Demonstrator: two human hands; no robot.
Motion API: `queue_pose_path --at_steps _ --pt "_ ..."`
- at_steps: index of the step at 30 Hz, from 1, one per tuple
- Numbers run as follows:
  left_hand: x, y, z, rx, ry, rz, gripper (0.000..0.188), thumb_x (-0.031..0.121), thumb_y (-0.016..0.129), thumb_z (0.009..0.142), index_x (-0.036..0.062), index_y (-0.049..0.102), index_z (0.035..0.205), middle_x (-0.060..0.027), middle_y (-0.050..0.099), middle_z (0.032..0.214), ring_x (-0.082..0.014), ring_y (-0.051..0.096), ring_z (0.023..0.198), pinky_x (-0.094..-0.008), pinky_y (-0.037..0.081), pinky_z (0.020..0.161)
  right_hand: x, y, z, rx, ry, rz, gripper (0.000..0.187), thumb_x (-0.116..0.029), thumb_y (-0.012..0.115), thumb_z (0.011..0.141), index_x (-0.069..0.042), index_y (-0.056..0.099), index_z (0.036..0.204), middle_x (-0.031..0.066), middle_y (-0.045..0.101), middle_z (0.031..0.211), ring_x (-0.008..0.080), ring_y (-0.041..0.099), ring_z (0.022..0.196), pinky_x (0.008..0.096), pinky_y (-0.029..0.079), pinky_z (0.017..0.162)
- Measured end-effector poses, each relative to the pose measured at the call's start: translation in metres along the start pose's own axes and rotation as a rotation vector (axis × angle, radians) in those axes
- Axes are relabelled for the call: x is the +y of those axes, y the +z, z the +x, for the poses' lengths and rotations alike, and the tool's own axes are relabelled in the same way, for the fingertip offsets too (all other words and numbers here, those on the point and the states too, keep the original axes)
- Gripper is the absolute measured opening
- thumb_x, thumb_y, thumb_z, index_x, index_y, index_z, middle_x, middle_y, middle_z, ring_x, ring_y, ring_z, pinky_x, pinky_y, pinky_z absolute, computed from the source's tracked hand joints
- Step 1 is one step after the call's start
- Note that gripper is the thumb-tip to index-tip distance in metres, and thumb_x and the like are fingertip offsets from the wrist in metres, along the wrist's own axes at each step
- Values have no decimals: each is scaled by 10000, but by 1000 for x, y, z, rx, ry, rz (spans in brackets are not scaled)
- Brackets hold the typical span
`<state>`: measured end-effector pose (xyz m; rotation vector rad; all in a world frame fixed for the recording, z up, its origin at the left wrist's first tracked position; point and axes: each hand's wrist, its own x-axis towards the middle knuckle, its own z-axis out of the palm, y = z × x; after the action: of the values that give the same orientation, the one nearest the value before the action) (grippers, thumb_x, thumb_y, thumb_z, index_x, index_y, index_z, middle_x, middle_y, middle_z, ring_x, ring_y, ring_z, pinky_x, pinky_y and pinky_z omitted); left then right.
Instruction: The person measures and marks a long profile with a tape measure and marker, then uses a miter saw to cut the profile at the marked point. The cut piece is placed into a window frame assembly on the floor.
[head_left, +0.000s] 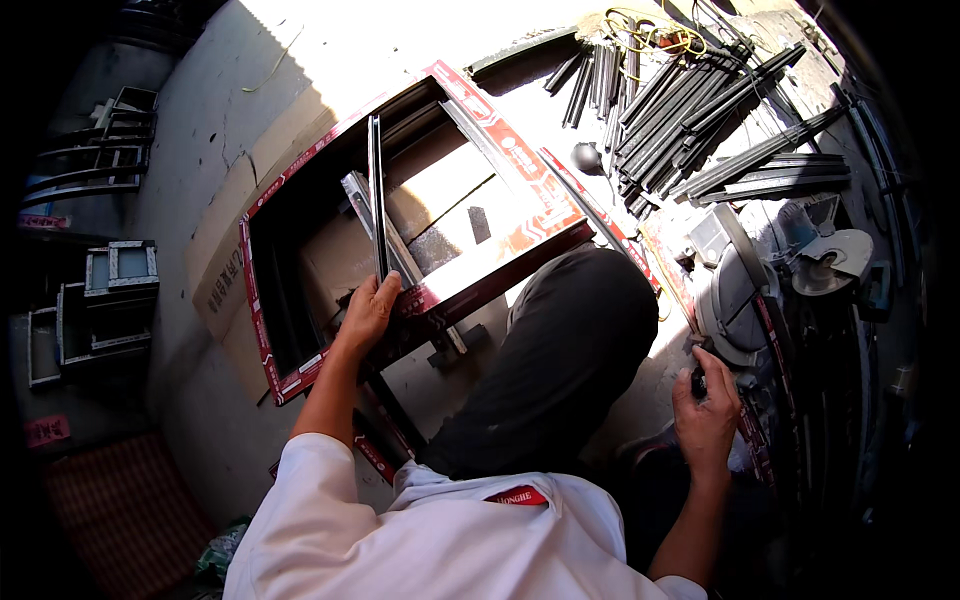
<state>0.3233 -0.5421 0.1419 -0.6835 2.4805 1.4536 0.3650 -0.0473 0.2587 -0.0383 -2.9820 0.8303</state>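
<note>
My left hand [368, 312] is closed around the lower end of a long, thin dark metal profile strip [377, 190]. The strip stands slanted over a rectangular frame [262, 310] wrapped in red-and-white protective film. Inside the frame, a wider grey metal profile [362, 205] lies behind the strip. To the right, my right hand [708, 415] has its fingers curled around something small and dark, mostly hidden by the fingers. Just beyond that hand sits a power saw [735, 290] with a rounded guard. My bent knee [590, 310] is between the two hands, beside the frame.
Many dark profile offcuts [675, 120] are piled at the far right, with a yellow cord [655, 35] above them. Flattened cardboard [225, 290] lies under the frame's left side. Small framed pieces [120, 268] are stacked at the left, above a reddish mat [130, 500].
</note>
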Motion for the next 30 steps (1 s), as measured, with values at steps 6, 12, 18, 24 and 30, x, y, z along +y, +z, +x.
queue_pose_path --at_steps 6,12,18,24,30 --pt "-28 -25 -23 120 19 26 502 479 548 1079 7 586 914 -7 555 800 -126 494 772 -331 436 708 -16 65 69 -122 -372 66 432 -72 715 874 -15 651 1298 208 675 1238 422 642 1135 474 516 976" --pt "-27 -27 -33 173 30 110 510 497 549 1068 -4 597 983 -131 613 806 -227 579 776 -403 477 743 -44 124 153 -123 -794 -92 482 -183 661 903 -54 628 1367 166 645 1339 376 586 1262 476 461 1068" --pt "-25 -16 -30 207 15 104 507 510 551 1058 9 606 1000 -186 652 829 -340 645 808 -444 496 782 -67 188 204 -317 -1051 -302 506 -303 589 955 -92 580 1416 132 564 1465 309 478 1420 469 326 1203" --pt "-19 -13 -31 235 6 95 511 514 550 1054 9 608 1000 -223 667 817 -424 668 825 -483 498 771 -87 202 221 -502 -978 -297 468 -297 632 895 -56 613 1296 178 635 1249 363 559 1280 501 327 1199" --pt "-10 -9 -31 220 29 135 532 526 540 1054 3 607 983 -273 683 845 -493 663 873 -542 488 778 -73 208 237 -474 -974 13 650 -50 777 641 -10 593 1263 185 631 1191 404 564 1171 506 395 1119"
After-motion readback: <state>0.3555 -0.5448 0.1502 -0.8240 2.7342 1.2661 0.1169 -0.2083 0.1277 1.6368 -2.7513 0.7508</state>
